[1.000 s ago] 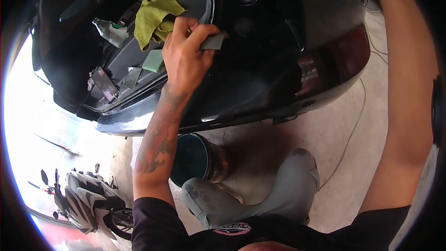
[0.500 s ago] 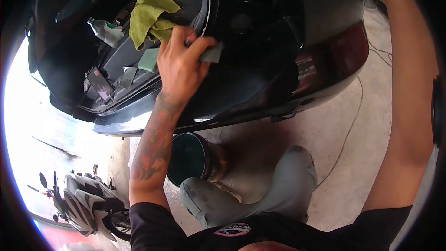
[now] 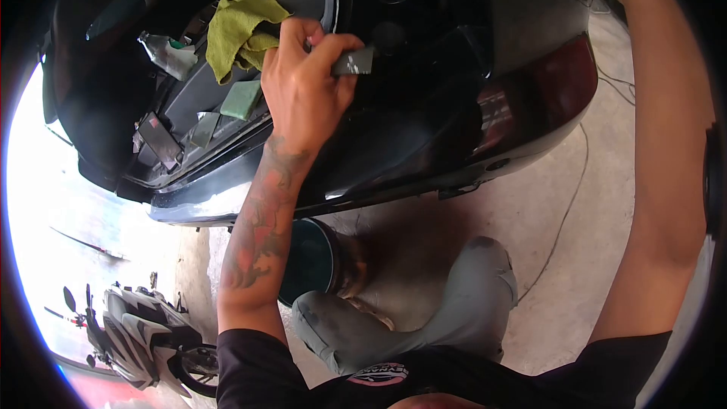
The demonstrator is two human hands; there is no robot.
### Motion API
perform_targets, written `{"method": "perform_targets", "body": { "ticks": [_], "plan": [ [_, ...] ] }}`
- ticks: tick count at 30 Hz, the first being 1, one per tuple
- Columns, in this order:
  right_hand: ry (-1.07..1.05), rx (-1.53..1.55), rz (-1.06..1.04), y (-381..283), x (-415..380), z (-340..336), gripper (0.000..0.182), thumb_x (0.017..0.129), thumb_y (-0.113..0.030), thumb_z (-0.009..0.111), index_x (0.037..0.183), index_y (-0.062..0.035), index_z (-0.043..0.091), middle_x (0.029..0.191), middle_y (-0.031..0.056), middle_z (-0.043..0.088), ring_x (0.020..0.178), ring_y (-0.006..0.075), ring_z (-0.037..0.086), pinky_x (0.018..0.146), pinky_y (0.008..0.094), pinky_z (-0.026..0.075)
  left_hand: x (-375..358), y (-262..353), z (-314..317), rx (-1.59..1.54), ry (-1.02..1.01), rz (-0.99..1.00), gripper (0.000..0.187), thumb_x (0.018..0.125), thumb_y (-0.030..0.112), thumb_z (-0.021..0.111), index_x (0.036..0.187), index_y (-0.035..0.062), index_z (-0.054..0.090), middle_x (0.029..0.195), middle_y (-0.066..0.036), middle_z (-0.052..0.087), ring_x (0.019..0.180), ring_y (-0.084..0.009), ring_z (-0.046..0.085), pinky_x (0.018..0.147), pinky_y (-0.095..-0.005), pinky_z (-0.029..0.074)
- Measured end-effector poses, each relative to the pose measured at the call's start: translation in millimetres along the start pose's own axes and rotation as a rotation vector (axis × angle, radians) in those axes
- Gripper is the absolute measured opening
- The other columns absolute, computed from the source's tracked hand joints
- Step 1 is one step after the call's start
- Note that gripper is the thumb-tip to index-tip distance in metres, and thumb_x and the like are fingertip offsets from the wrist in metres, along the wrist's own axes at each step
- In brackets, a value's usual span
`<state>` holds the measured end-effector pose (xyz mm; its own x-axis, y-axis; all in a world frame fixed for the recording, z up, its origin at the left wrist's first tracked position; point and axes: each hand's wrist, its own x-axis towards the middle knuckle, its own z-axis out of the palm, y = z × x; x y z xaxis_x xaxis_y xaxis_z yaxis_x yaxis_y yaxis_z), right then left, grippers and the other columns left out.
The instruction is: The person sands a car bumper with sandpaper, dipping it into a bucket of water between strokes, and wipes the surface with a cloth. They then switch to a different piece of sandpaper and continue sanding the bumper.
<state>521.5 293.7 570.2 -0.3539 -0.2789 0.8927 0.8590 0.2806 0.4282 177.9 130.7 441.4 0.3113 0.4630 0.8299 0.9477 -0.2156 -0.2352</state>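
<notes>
The left hand (image 3: 303,95) is gripping the grey flat piece (image 3: 354,61), at its two o'clock, over the black car panel (image 3: 413,125); light, even finger pressure should control it well. Right hand is outside the view, so its state I cannot tell

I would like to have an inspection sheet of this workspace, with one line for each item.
Surface: glossy black car body, with reflections.
Job's things: grey flat piece in the left hand; pale marks on it.
Clutter: yellow-green cloth, bottle, green pad, small grey sheet and dark rectangular object, all lying on the car.
Hands: left closed on the flat piece, contact with the car unclear; right out of view.
Cables: thin cable loose on the floor.
Surroundings: dark bucket by the left knee; motorcycle standing at the left.
</notes>
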Motion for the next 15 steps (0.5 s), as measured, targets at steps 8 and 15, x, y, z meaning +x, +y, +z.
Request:
{"method": "perform_targets", "body": {
  "ticks": [8,15],
  "plan": [
    [-0.018,-0.024,-0.010,15,-12,-8,0.040,0.096,-0.045,0.057,0.115,-0.0117,0.071,0.122,0.0157,0.059,0.112,0.0330,0.059,0.092,0.0551,0.046,3,-3,-4,0.019,-0.007,-0.016,0.034,0.065,0.007,0.082,0.096,0.0211,0.076,0.099,-0.004,0.056,0.082,-0.0286,0.059,0.072,-0.0411,0.046],
    [-0.045,-0.039,-0.005,27,-29,-14,0.041,0.097,-0.045,0.057,0.115,-0.0116,0.071,0.122,0.0160,0.059,0.112,0.0332,0.059,0.092,0.0553,0.046,24,-8,-9,0.075,0.055,0.023,0.032,0.067,0.009,0.083,0.097,0.0207,0.077,0.099,-0.004,0.057,0.085,-0.0265,0.062,0.073,-0.0413,0.047]
  ]
}}
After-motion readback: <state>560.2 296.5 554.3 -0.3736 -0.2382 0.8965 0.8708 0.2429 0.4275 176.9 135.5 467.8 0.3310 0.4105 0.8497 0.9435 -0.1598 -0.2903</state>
